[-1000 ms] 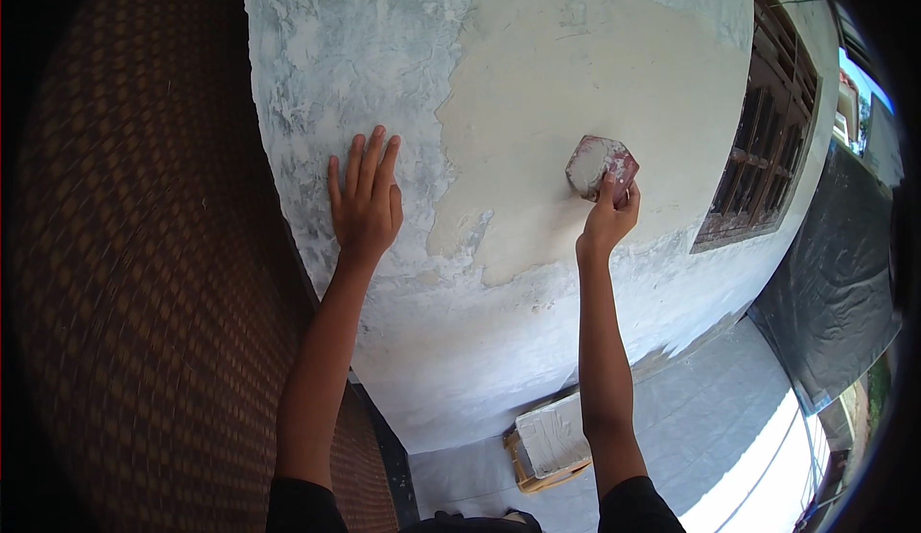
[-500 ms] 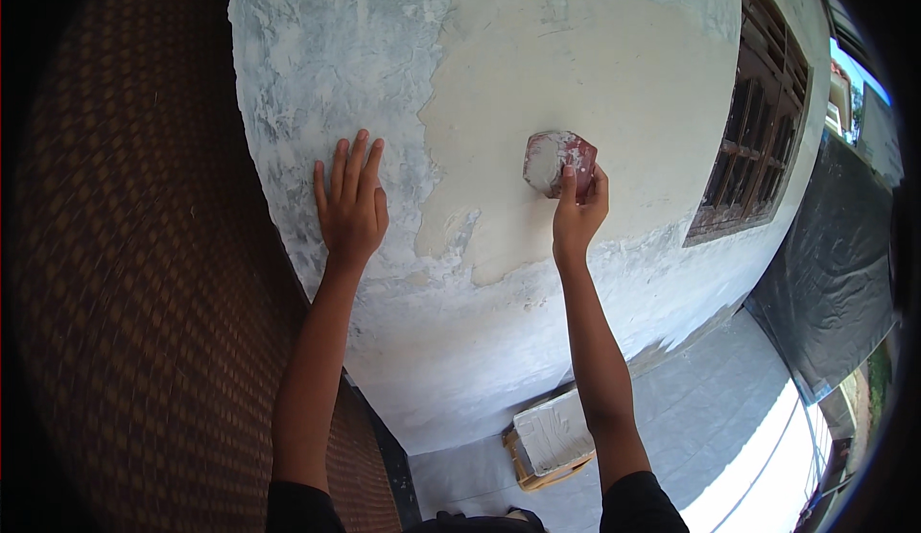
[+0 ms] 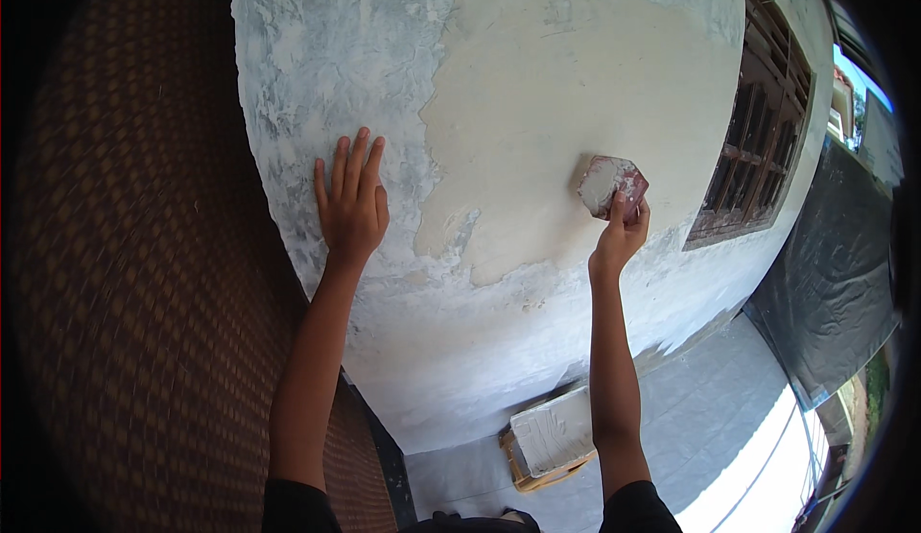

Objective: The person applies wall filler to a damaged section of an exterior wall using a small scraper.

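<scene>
My left hand (image 3: 353, 205) lies flat with fingers spread against the wall (image 3: 317, 63), on its bluish-white mottled part. In my right hand (image 3: 622, 236) is a dark red putty scraper (image 3: 612, 188), a flat angular plate smeared with pale filler. My thumb shows on its near face; the other fingers are partly hidden behind it. The scraper is at the wall over a smooth cream filler patch (image 3: 537, 82) with a ragged left edge. Whether its edge touches the surface I cannot tell.
A tray of white filler (image 3: 552, 434) rests on a yellowish stand on the grey floor sheet (image 3: 460, 485) below. Dark woven matting (image 3: 163, 274) stands along the left. A wooden barred window (image 3: 753, 140) is at the right, with a black sheet (image 3: 820, 274) hanging beyond it.
My right hand has moved right and slightly down across the patch with the scraper. My left hand stays in place on the wall.
</scene>
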Demonstrator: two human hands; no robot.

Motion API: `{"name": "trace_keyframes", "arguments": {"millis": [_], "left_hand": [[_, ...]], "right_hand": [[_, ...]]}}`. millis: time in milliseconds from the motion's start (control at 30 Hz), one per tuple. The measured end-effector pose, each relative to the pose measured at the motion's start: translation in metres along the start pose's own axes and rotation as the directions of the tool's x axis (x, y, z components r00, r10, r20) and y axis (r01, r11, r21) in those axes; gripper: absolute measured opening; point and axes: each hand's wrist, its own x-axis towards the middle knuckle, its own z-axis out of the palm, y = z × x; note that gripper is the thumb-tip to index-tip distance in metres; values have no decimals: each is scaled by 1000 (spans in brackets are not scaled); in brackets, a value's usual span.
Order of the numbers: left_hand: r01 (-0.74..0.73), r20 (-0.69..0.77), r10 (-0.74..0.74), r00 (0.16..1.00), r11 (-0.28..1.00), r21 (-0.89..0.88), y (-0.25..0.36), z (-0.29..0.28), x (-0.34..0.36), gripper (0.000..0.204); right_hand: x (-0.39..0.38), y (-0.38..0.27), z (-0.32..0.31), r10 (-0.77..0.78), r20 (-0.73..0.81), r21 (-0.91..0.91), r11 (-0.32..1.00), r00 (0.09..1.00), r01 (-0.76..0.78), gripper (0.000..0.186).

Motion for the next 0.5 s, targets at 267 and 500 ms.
{"name": "trace_keyframes", "arguments": {"millis": [267, 500], "left_hand": [[-1, -2, 1, 1000, 1000, -2, 4, 0, 2, 49], [0, -4, 0, 1000, 1000, 5, 3, -1, 2, 49]], "right_hand": [[-12, 10, 51, -198, 306, -176, 950, 931, 260, 32], [34, 11, -8, 8, -144, -83, 996, 989, -20, 39]]}}
